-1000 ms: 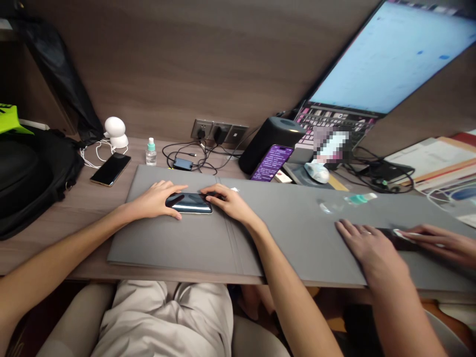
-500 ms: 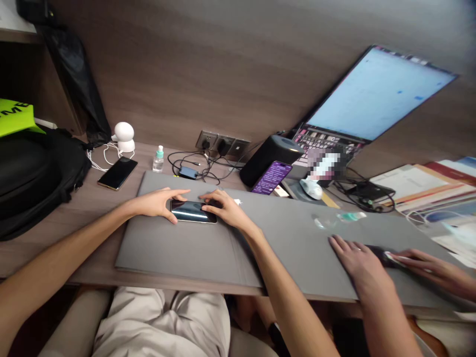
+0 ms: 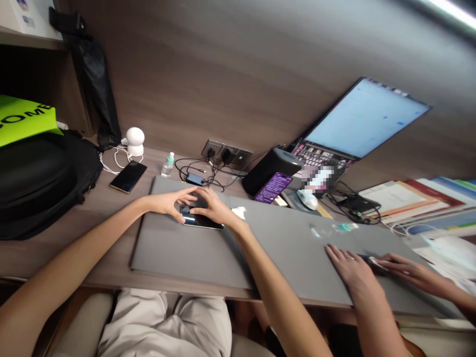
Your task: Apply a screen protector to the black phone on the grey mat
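A dark-screened phone lies flat on the grey desk mat in front of me. My left hand grips its left end, thumb at the near edge and fingers at the far side. Over the screen, my right hand arches with its fingers stretched toward my left fingertips. Its thumb rests on the glass, apart from the fingers; no object shows in this hand. Close behind my right wrist lies a crumpled white tissue.
Behind the mat stand a small spray bottle, tangled cables, a black speaker and a purple-screened phone. Another phone and a black backpack lie left. At right, a co-worker's hands touch a dark device near a laptop.
My right hand has slid left across the phone, its fingertips now meeting my left fingers. My left hand keeps its hold. The whole view has shifted slightly.
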`<state>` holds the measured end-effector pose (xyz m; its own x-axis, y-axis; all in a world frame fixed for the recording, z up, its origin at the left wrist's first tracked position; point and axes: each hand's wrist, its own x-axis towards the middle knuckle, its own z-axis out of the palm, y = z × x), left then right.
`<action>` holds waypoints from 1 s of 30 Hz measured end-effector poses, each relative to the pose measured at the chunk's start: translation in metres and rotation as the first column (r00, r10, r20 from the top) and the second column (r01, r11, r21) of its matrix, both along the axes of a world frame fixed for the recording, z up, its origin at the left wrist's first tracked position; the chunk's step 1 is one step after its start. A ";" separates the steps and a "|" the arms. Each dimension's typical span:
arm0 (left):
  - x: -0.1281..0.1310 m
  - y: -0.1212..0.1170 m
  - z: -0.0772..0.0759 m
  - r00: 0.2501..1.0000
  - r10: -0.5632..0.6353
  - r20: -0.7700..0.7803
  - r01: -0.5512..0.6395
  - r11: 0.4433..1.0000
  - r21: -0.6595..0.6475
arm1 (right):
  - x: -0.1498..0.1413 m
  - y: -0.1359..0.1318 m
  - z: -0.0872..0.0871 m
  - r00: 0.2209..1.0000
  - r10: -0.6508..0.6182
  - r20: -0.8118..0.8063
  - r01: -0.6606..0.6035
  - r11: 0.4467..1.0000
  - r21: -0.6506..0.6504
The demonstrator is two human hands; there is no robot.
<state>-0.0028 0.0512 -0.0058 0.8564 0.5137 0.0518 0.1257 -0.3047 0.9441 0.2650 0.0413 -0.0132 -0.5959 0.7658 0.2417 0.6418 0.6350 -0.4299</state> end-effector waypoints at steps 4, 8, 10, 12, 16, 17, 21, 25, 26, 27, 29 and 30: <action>-0.001 0.000 0.003 0.996 0.081 0.047 -0.074 0.989 -0.132 | -0.015 0.005 -0.004 0.999 0.015 0.037 -0.017 0.999 0.036; -0.003 -0.002 0.011 0.975 0.207 0.084 -0.176 0.944 -0.279 | -0.037 0.002 -0.001 1.000 0.009 0.004 -0.009 0.994 0.105; -0.004 -0.002 0.016 0.967 0.229 0.112 -0.184 0.930 -0.318 | -0.044 -0.006 0.009 0.996 0.030 -0.083 -0.017 0.987 0.158; -0.004 -0.002 0.018 0.961 0.250 0.114 -0.200 0.921 -0.336 | -0.043 -0.021 0.024 0.968 0.021 -0.249 0.036 0.975 0.220; -0.003 0.000 0.014 0.960 0.278 0.036 -0.263 0.936 -0.232 | -0.004 -0.054 0.035 0.830 -0.210 -0.516 0.377 0.893 0.244; -0.002 0.000 0.011 0.960 0.281 0.013 -0.275 0.948 -0.163 | 0.012 -0.059 0.030 0.815 -0.287 -0.504 0.453 0.858 0.244; 0.002 0.000 0.003 0.950 0.308 -0.058 -0.304 0.950 0.068 | 0.068 -0.066 -0.006 0.780 -0.534 -0.326 0.617 0.743 0.258; 0.006 -0.008 0.004 0.937 0.343 -0.068 -0.322 0.922 0.213 | 0.084 -0.059 -0.032 0.809 -0.548 -0.212 0.585 0.782 0.215; 0.006 -0.011 0.006 0.934 0.351 -0.074 -0.318 0.905 0.281 | 0.083 -0.057 -0.033 0.802 -0.557 -0.215 0.595 0.775 0.214; 0.006 -0.013 0.007 0.931 0.355 -0.088 -0.304 0.885 0.353 | 0.081 -0.056 -0.033 0.790 -0.571 -0.224 0.612 0.761 0.217; 0.005 -0.016 0.011 0.923 0.357 -0.145 -0.252 0.844 0.473 | 0.078 -0.055 -0.028 0.764 -0.600 -0.239 0.644 0.733 0.218; 0.004 -0.017 0.013 0.918 0.353 -0.179 -0.220 0.831 0.511 | 0.077 -0.055 -0.025 0.753 -0.610 -0.245 0.656 0.722 0.218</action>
<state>0.0012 0.0339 0.0076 0.6906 0.7070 0.1528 0.4931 -0.6147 0.6157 0.3421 -0.0142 -0.0381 0.0643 0.8383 0.5415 0.8813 0.2069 -0.4249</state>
